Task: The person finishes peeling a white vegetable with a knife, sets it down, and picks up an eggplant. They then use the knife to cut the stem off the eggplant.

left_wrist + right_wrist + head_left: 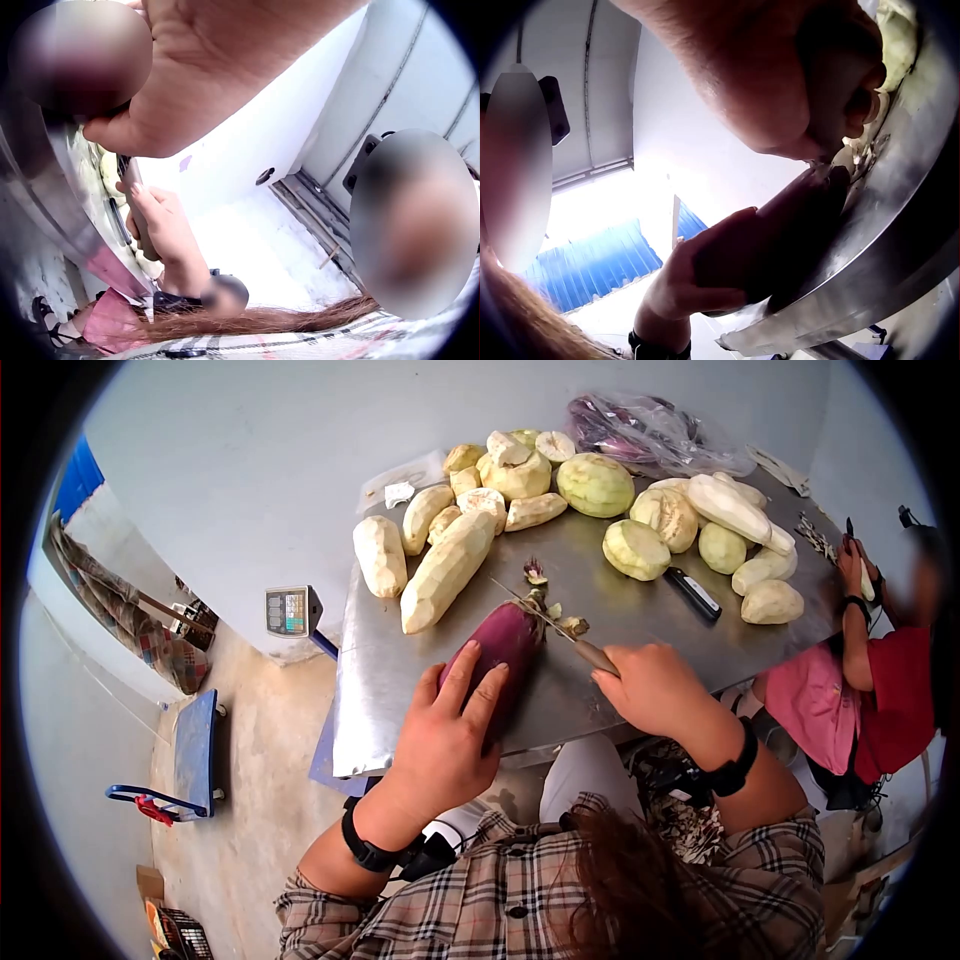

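A purple eggplant [512,628] lies on the metal table, its stem end pointing away from the body. My left hand [447,735] holds it from above, fingers spread along its skin; the right wrist view shows this hand [682,274] around the eggplant [787,221]. My right hand [662,690] grips the handle of a knife [597,657], whose blade crosses the eggplant's stem end. Small trimmings [574,626] and a cut purple cap [535,571] are beside the blade. In the left wrist view, my right hand [171,236] is curled round the handle.
Peeled pale eggplants [448,572] and rounder pieces [596,485] cover the table's far side. A black-and-white tool [692,595] lies right of the knife. Behind are a plastic bag [650,435] and, at left, a scale [291,611]. Another person [890,680] sits at right.
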`<state>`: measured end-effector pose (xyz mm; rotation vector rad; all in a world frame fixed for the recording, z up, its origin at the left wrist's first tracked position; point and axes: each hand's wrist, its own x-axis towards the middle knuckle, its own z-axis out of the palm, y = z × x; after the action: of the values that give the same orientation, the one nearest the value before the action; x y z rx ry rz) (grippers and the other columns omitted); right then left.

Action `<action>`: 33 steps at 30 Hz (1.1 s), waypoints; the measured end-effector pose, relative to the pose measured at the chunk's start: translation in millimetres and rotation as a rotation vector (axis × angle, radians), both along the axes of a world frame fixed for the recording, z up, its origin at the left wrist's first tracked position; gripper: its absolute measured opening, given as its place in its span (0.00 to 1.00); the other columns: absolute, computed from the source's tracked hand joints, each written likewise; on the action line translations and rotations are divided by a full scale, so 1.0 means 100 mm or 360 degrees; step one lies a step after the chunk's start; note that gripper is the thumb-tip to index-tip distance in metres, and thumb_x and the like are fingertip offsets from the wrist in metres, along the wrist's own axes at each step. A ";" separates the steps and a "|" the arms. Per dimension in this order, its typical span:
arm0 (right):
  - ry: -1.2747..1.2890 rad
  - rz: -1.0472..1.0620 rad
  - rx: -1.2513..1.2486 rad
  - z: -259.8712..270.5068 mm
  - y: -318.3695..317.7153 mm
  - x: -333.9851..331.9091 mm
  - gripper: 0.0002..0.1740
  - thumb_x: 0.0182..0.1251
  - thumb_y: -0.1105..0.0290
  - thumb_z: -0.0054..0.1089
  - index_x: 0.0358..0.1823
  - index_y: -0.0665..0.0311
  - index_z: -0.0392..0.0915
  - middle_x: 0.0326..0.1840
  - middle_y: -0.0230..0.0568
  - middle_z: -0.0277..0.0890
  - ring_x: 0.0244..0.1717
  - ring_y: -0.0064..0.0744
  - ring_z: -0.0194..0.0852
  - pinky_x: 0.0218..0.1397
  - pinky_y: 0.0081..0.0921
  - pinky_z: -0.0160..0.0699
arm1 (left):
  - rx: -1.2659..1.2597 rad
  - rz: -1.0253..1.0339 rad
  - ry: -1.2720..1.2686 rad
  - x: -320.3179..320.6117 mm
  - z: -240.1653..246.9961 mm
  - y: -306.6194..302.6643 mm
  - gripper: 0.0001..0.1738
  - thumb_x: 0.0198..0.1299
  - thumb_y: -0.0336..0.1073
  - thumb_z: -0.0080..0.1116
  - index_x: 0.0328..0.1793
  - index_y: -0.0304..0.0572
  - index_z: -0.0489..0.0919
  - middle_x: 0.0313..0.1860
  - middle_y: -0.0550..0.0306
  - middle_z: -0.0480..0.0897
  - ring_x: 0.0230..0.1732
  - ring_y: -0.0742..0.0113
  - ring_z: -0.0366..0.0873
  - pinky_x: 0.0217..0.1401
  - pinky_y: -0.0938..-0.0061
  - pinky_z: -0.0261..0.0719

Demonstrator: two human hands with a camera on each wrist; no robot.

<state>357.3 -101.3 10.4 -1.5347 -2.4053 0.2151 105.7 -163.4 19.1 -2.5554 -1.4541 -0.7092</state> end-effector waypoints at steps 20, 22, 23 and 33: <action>0.0060 -0.0059 -0.0146 -0.11 0.15 -0.24 0.19 0.68 0.55 0.56 0.33 0.65 0.80 0.27 0.54 0.80 0.32 0.60 0.79 0.38 0.51 0.77 | 0.0105 0.0127 0.0137 0.01 -0.04 0.06 0.44 0.36 0.30 0.70 0.68 0.41 0.72 0.71 0.36 0.66 0.60 0.34 0.70 0.65 0.53 0.73; 0.0031 -0.0067 -0.0156 -0.09 0.18 -0.29 0.20 0.68 0.54 0.55 0.33 0.66 0.82 0.28 0.53 0.81 0.33 0.58 0.80 0.39 0.49 0.78 | 0.0113 0.0136 0.0142 0.01 -0.04 0.06 0.44 0.36 0.30 0.70 0.68 0.41 0.72 0.71 0.37 0.66 0.60 0.34 0.70 0.65 0.53 0.73; 0.0007 -0.0071 -0.0169 -0.07 0.19 -0.30 0.21 0.68 0.53 0.55 0.33 0.66 0.83 0.30 0.53 0.82 0.34 0.57 0.81 0.40 0.48 0.80 | 0.0101 0.0152 0.0121 0.01 -0.05 0.07 0.44 0.36 0.30 0.70 0.67 0.41 0.72 0.71 0.37 0.66 0.60 0.34 0.70 0.65 0.53 0.73; 0.0316 -0.0037 -0.0321 -0.19 0.40 -0.30 0.23 0.69 0.53 0.54 0.34 0.68 0.83 0.34 0.56 0.82 0.38 0.59 0.81 0.46 0.48 0.79 | 0.0028 0.0216 0.0042 -0.02 -0.07 0.06 0.44 0.36 0.30 0.72 0.68 0.44 0.72 0.72 0.39 0.66 0.62 0.35 0.70 0.66 0.53 0.72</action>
<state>326.8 -61.5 -8.4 -1.5417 -2.2658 0.5924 103.7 -157.1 12.5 -2.4156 -1.5872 -0.6627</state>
